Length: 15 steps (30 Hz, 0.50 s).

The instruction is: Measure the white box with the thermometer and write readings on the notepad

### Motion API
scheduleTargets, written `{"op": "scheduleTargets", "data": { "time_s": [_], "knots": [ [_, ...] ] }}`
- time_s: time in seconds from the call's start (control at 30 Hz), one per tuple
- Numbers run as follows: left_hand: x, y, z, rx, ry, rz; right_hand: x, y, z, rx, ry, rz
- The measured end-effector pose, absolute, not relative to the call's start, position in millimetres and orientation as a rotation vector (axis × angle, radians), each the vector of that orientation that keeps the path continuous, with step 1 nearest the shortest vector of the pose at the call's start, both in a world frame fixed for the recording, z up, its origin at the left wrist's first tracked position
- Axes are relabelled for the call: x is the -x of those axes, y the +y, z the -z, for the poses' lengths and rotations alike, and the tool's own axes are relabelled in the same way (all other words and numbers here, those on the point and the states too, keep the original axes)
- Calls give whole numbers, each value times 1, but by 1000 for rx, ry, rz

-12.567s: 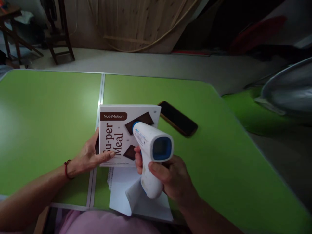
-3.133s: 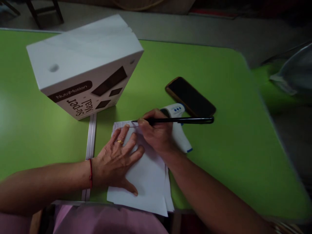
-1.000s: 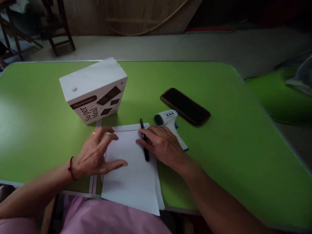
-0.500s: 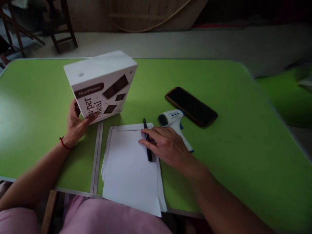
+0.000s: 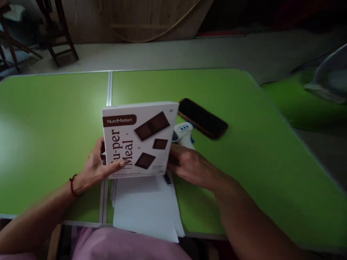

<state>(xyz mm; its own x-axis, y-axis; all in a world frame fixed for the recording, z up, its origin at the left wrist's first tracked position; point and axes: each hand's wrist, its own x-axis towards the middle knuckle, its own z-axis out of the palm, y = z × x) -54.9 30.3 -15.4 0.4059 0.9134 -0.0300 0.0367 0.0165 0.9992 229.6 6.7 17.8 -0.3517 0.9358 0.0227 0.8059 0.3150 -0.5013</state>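
A white meal box [image 5: 146, 144] with brown pictures of bars stands nearly upright over the upper part of the white paper sheets [image 5: 143, 209]. My left hand [image 5: 97, 164] grips it at the lower left, thumb on the front and fingers behind. At the box's right edge is my right hand [image 5: 187, 162], its fingertips hidden behind the box, so I cannot see whether they touch it. Only the lower end of a black pen [image 5: 167, 178] shows below the box, lying on the paper. A white and blue infrared thermometer [image 5: 184, 135] lies just beyond my right hand, partly covered.
A dark phone [image 5: 203, 117] in a brown-edged case lies beyond the thermometer on the green table [image 5: 260, 173]. A metal seam [image 5: 109, 88] runs across the table at left. Wooden chairs [image 5: 61, 36] stand on the floor behind.
My left hand has brought the box right and nearer, over the paper, and turned its front towards me. The box now hides most of the pen and my right fingertips.
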Motion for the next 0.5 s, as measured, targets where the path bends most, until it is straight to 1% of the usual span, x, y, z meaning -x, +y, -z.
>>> {"op": "scheduleTargets", "data": {
  "time_s": [0.03,0.07,0.17,0.2,0.23,0.3,0.37,0.43,0.5],
  "knots": [
    [55,31,15,-1391,917,-857,-232,7,-23,1597,-2273,-632],
    [55,31,14,-1397,902,-856,-235,7,-29,1671,-2262,-604],
    [53,31,9,-1397,854,-867,-242,9,-42,2158,-2098,-178],
    [53,31,7,-1390,842,-864,-244,11,-44,2335,-2050,-73],
    [52,31,6,-1382,832,-861,-245,14,-46,2492,-2019,-43],
    [52,31,4,-1378,820,-862,-246,20,-47,2711,-1990,-201],
    [52,31,4,-1382,823,-867,-245,27,-48,2806,-1906,-406],
    [52,31,5,-1376,818,-866,-243,30,-50,2802,-1733,-461],
    [52,31,7,-1364,806,-864,-239,26,-54,2614,-1517,-489]
  ]
}}
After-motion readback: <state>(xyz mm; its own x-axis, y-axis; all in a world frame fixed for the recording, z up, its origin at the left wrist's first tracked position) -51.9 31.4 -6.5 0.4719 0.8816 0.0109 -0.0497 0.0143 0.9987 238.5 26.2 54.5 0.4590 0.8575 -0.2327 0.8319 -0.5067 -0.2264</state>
